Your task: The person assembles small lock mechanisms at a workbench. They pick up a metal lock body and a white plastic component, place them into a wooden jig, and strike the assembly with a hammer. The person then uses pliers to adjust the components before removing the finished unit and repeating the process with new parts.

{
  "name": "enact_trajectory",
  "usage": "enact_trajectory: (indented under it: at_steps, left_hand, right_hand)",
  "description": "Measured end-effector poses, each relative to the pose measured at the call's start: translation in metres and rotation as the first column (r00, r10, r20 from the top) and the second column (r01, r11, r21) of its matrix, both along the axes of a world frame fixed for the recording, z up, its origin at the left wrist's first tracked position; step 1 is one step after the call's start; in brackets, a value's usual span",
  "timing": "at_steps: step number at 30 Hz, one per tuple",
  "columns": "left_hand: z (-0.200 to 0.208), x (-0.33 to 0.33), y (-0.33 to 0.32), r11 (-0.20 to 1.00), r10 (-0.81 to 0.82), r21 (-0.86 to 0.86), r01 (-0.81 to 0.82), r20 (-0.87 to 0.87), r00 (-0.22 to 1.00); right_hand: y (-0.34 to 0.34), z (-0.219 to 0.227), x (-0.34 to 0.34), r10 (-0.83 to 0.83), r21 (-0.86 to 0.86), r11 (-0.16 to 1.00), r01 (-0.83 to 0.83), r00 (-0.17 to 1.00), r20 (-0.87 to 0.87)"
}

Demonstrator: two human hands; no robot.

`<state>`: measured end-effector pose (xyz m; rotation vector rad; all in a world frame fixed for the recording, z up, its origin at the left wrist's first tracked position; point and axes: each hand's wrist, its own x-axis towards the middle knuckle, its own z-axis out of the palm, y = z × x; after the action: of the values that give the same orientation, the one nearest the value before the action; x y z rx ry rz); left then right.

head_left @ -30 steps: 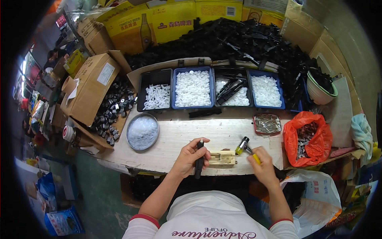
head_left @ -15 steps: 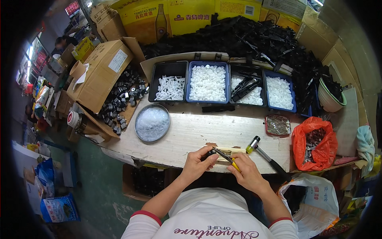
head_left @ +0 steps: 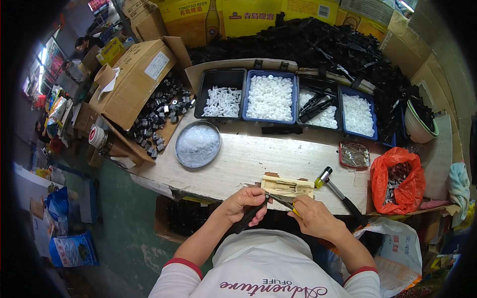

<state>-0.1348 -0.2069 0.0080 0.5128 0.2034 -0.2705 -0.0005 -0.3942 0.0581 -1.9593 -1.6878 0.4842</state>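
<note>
My left hand (head_left: 239,205) is closed around a long black plastic part (head_left: 244,220), which slants down toward my body. In my right hand (head_left: 316,217) are pliers (head_left: 281,199) with dark jaws and yellow handles. The jaw tips meet the end of the black part by my left fingertips; what they grip there is too small to make out. Just beyond both hands, a cream-coloured block (head_left: 288,186) with a slotted middle lies at the table's front edge. A hammer (head_left: 340,196) with a black grip rests to the right of it.
Bins of white plastic pieces (head_left: 271,99) line the back, before a heap of black parts (head_left: 318,47). A round metal dish (head_left: 177,156) stands left. A small box of screws or pins (head_left: 354,155) and a red bag (head_left: 381,186) sit right. A cardboard box (head_left: 131,84) holds dark cylindrical parts.
My hands have come nearer my body, off the cream-coloured block, which now shows more fully. The black part now points down from my left hand. The whole view has shifted slightly.
</note>
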Motion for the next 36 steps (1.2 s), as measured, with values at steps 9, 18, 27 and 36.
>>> enact_trajectory:
  at_steps: [9, 18, 27, 36]
  left_hand:
    - [-0.004, -0.071, 0.020, 0.939, 0.056, 0.343, 0.026, -0.228, 0.972]
    - [0.029, -0.126, 0.086, -0.258, 0.695, 0.933, 0.250, -0.001, 0.719]
    - [-0.031, -0.073, 0.205, -0.652, 0.722, 0.590, 0.476, 0.293, 0.626]
    - [-0.049, -0.081, 0.183, -0.843, 0.478, 0.470, 0.261, 0.434, 0.764]
  right_hand:
    - [0.026, -0.009, -0.021, 0.119, 0.164, 0.980, -0.117, 0.993, -0.004]
    - [-0.060, -0.048, 0.062, -0.702, 0.219, 0.712, 0.667, 0.682, 0.204]
    - [-0.090, -0.073, 0.094, -0.782, 0.336, 0.547, 0.767, 0.325, 0.531]
    - [0.065, -0.050, 0.083, -0.431, 0.414, 0.867, 0.275, 0.832, 0.350]
